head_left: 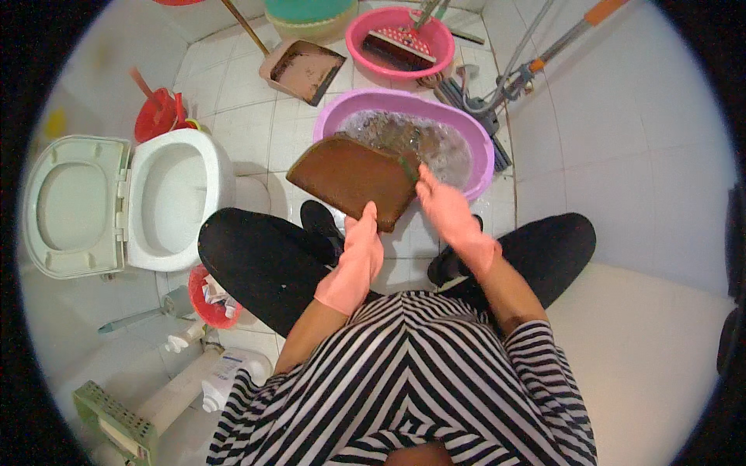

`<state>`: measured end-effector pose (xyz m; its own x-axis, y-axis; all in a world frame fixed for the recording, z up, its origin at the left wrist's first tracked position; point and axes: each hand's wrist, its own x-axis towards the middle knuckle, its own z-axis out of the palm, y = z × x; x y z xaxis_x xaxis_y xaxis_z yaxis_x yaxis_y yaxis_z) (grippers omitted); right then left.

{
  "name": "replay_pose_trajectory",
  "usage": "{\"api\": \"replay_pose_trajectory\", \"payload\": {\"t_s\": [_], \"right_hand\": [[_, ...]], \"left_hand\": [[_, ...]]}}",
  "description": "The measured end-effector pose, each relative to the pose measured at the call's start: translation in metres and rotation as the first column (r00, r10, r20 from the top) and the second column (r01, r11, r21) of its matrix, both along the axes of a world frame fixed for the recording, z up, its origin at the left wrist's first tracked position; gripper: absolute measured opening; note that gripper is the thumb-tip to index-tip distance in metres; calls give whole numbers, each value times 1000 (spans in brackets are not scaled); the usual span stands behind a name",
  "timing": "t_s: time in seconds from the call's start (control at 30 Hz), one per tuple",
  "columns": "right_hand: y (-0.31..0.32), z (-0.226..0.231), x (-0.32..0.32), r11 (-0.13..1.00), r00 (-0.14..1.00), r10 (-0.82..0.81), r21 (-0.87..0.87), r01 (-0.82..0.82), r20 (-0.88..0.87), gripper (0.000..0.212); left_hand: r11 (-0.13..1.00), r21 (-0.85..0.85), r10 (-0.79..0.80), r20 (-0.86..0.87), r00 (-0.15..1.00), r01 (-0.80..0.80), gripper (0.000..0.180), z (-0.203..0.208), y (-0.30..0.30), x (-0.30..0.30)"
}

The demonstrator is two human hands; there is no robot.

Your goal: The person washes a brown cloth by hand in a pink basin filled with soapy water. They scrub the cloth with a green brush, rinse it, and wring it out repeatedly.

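Note:
My left hand, in a pink rubber glove, grips the lower edge of a brown, flat, mat-like piece with a rounded outline. The piece is tilted over the near left rim of a purple oval basin holding foamy, murky water. On the right, my other gloved hand is closed beside the piece's right edge. A small dark green thing shows at its fingertips, blurred; I cannot make out its kind.
Left stands a toilet with its lid raised, a red waste basket and white bottles near it. Beyond the basin are a dustpan and a pink basin with a brush. Mop handles lean at the right wall.

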<state>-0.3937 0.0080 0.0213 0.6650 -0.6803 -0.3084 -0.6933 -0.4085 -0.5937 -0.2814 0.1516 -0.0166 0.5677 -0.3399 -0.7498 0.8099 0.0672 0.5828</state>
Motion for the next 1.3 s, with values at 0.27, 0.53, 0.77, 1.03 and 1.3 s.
{"api": "replay_pose_trajectory", "payload": {"t_s": [0.27,0.53,0.77,1.03,1.3], "right_hand": [[15,-20,6,989,989,103,-117,-91,104,52],[56,0,-22,953,948,303,5,-304,-98,54],[27,-16,-3,988,991,133,-77,-131,29,50],[9,-3,17,990,979,140,10,-140,-145,54],[61,-13,-11,986,982,161,36,-165,94,57]], "left_hand": [[998,43,41,-25,999,-40,50,-1,-10,-12],[988,10,156,-72,985,-155,46,-28,-7,-10],[979,198,71,-68,995,-56,53,7,-19,-6],[970,209,138,-34,990,-128,49,-5,-15,-6],[997,7,82,-31,996,-82,54,-13,-7,-3]]}}
